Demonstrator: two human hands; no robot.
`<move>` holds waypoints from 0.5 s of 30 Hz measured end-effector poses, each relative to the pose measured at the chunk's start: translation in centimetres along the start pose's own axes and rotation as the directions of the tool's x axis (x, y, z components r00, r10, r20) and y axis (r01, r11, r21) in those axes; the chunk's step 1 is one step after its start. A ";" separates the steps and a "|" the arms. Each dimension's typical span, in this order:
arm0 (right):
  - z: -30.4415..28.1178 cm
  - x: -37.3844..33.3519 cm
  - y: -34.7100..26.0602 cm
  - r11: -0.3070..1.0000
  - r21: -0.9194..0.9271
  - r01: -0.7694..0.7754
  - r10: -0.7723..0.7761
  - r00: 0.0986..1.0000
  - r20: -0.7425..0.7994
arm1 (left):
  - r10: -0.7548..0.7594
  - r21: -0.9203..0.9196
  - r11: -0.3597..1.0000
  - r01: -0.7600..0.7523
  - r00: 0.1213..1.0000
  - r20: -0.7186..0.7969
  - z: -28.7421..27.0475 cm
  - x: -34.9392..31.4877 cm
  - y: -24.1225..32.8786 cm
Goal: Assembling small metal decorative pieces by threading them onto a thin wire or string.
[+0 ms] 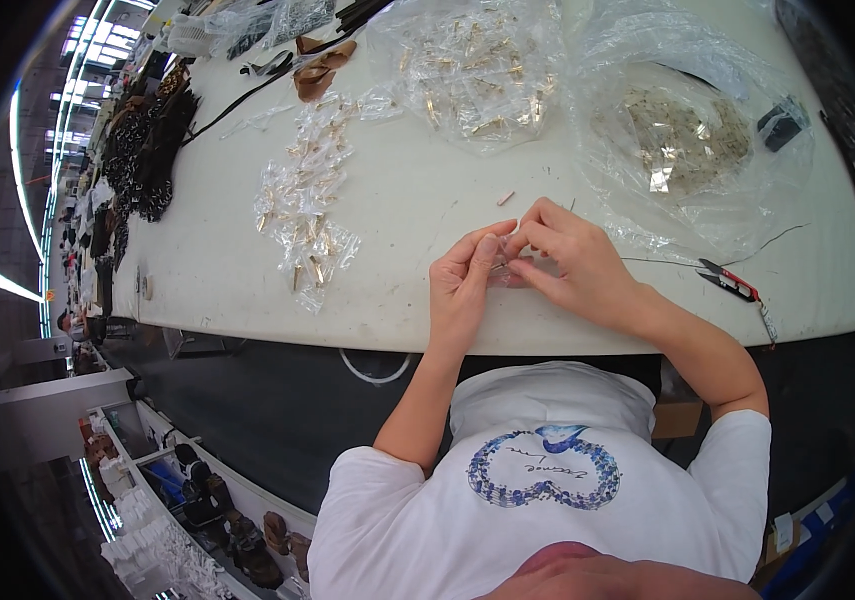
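My left hand [464, 281] and my right hand [574, 262] meet over the near part of the white table [397, 310]. Between their fingertips is a small clear plastic bag [509, 275], pinched from both sides. What lies inside the bag is too small and too covered by fingers to make out. Just beyond the hands a small pinkish strip [505, 198] lies on the tabletop. To the left, several little clear bags with gold-coloured metal pieces [312, 205] spread in a loose row.
A large clear bag of gold pieces [477, 75] lies at the far middle. Right of it, an open plastic bag [687, 135] holds many small pieces. Red-handled thread snips [730, 282] rest near the right edge. Dark straps [152, 150] pile at the left, with brown ribbon [320, 68] farther back.
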State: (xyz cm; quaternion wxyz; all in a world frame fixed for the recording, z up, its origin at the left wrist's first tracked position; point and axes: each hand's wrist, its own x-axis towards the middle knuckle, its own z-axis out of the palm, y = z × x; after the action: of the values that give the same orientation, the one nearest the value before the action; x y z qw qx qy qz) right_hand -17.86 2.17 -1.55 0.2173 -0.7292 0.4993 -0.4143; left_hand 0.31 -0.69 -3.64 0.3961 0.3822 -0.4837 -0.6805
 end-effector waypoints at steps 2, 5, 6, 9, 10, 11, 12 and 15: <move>0.7 -0.2 0.3 0.976 0.178 -0.122 0.102 0.988 0.118 | 0.017 0.009 1.000 -0.017 1.000 0.007 0.3 -0.3 0.1; -2.0 1.2 0.9 0.928 0.170 -0.331 0.260 0.904 0.340 | 0.127 0.176 0.976 -0.128 0.992 0.016 -0.2 -0.2 0.0; -2.8 2.3 0.7 0.932 0.170 -0.320 0.249 0.907 0.341 | 0.093 0.035 0.995 -0.091 0.992 -0.083 0.1 -0.3 0.5; -4.6 6.5 1.4 0.902 0.257 -0.346 0.310 0.935 0.169 | 0.064 -0.096 0.992 -0.079 0.987 -0.150 -0.7 0.0 0.5; -4.4 8.1 2.2 0.909 0.315 -0.273 0.285 0.959 0.007 | 0.073 -0.103 0.991 -0.088 0.987 -0.143 -0.8 0.1 0.4; -4.5 9.0 2.6 0.910 0.317 -0.266 0.278 0.961 0.008 | 0.090 -0.110 0.988 -0.105 0.986 -0.137 -0.9 0.1 0.5; -4.4 9.7 2.8 0.959 0.130 -0.253 0.265 0.961 -0.084 | 0.096 -0.107 0.988 -0.112 0.985 -0.143 -1.0 0.1 0.4; -2.1 8.8 2.8 0.993 -0.090 -0.081 0.071 0.992 -0.104 | 0.126 -0.064 0.989 -0.136 0.982 -0.140 -1.8 -0.3 0.1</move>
State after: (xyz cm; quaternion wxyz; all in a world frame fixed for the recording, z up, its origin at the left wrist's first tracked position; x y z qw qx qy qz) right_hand -19.69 -6.77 0.99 0.1730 -0.6973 0.5560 -0.4180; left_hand 2.07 -1.09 -3.89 0.4855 0.3801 -0.4547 -0.6427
